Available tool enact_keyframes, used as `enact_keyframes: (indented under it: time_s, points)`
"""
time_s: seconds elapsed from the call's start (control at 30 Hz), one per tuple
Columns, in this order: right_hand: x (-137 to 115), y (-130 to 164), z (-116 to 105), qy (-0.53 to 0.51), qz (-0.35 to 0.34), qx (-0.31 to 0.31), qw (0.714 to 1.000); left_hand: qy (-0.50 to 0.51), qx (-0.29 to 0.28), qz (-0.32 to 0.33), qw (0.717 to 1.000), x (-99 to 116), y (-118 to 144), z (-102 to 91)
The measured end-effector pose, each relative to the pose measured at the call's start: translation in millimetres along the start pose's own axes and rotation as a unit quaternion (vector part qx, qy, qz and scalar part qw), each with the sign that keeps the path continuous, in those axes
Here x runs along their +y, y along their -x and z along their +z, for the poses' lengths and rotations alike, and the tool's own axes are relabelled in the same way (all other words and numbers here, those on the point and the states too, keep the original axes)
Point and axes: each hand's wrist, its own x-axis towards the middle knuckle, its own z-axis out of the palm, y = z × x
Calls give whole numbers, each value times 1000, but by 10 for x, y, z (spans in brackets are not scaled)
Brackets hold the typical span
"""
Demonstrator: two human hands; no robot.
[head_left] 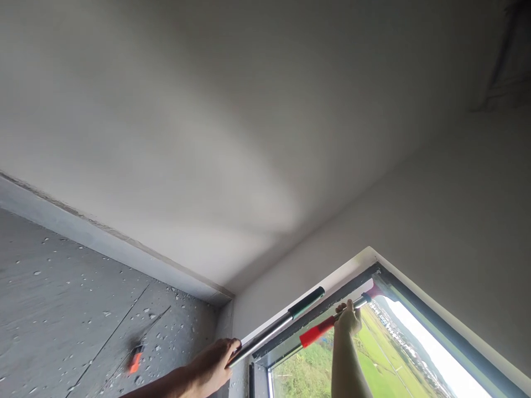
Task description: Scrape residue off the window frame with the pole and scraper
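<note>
Closest to the lens, two bare forearms lead up to the left hand (213,359) and the right hand (348,319). Largest around them, the window (384,342) spreads behind the right fingers, its upper corner just past them. Good handling here probably means holding the longer silver pole (265,336) clear of the frame, and the shorter red-handled tool (317,331) firmly near its head, with light, even pressure. Curled around the pole's near end, the left fingers have its shaft slanting up and rightward from them to a dark green grip (307,304). Right fingers are wrapped around the tool's shaft: its red handle lies below and left of them, its pinkish head (374,291) just beyond, by the corner. Whether that head touches glass, I cannot tell. Smallest, an orange-and-black object (135,359) sits blurred, well left of the left fingers.
</note>
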Motion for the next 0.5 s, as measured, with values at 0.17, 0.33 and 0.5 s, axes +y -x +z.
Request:
enact_keyframes:
  time_s: [0.17, 0.33, 0.5]
  points:
    - [16, -9, 57, -16, -2, 24, 1000, 5, 0, 4, 1000, 8, 7, -3]
    - [2, 31, 49, -9, -5, 22, 1000, 3, -8, 8, 1000, 25, 27, -21]
    - [-41, 28, 8, 19, -4, -14, 1000, -2, 2, 17, 1000, 7, 25, -22]
